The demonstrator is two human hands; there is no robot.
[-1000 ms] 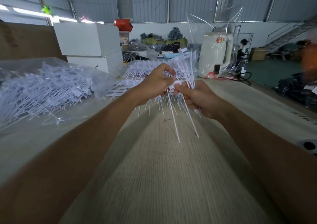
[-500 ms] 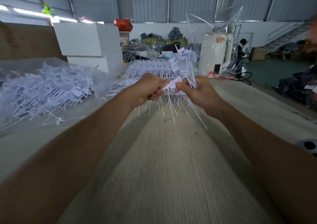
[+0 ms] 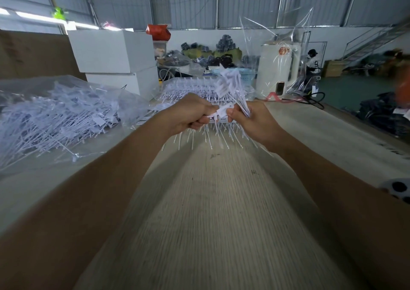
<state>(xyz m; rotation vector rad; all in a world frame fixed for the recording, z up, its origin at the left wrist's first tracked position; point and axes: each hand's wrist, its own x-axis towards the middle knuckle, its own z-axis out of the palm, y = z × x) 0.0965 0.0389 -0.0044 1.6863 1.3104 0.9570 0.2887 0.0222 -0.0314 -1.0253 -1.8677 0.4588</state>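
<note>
— Where is the bundle of thin white plastic tag ties [image 3: 230, 83] sitting?

— It's standing up in the right hand [image 3: 250, 121], above the pale wood-grain worktop [image 3: 210, 212]. Those fingers are clenching round the stems, with the flat rectangular heads fanning upward and the pointed tails hanging below.

— And the left hand [image 3: 188, 114]?

— Its fingers are curling tight on a single white tie [image 3: 223, 111] that's bridging the gap between both hands (whether the right thumb is pinching it too, I'm not able to tell).

— How are they going to handle?

— Very light, I'm judging, springy rather than stiff, and smooth enough to be slipping out of a loose grip. Gripping by the flat head is looking safest, since the thin tails are likely to kink if yanked.

— More stock nearby?

— A crumpled clear plastic bag of loose white ties [image 3: 55, 112] is lying to the left, and flat rows of white ties [image 3: 188, 87] are lying beyond the hands.
</note>
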